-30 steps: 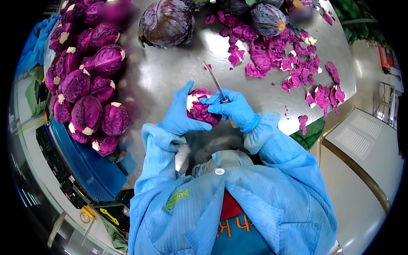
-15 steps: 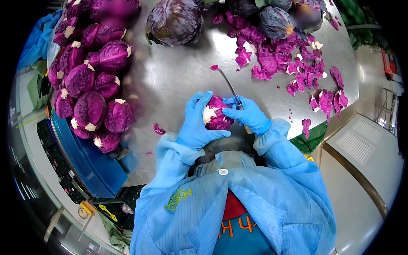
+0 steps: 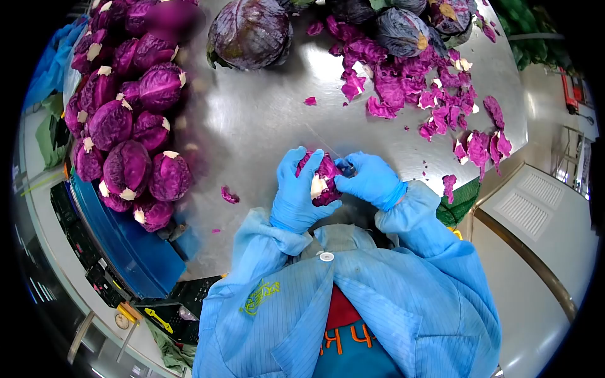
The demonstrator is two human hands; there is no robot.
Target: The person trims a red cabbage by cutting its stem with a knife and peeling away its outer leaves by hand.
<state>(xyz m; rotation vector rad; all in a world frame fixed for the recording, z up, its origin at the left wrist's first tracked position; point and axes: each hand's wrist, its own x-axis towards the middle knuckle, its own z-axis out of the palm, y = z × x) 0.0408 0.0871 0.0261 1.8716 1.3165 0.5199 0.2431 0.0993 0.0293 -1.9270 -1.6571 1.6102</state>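
In its blue glove, my left hand [image 3: 295,192] is wrapped round a small red cabbage [image 3: 326,170] in front of my chest. The cabbage's pale cut stem [image 3: 318,186] faces toward me. My right hand [image 3: 373,183], gloved too, is closed on a knife [image 3: 346,168] at the cabbage's right side. Only a little of the knife shows, and its blade is thin and smeared. The right thumb lies against the cabbage near the stem.
Trimmed red cabbages [image 3: 128,170] are heaped at the left above a blue bin [image 3: 135,252]. Untrimmed cabbages [image 3: 250,34] stand at the back of the metal table [image 3: 252,126]. Torn purple leaves [image 3: 403,82] lie at the back right, with small scraps [image 3: 230,194] elsewhere.
The knife, earlier pointing away with a leaf scrap at its tip, is now at the cabbage. That scrap lies on the table. The cabbage has turned in my left hand.
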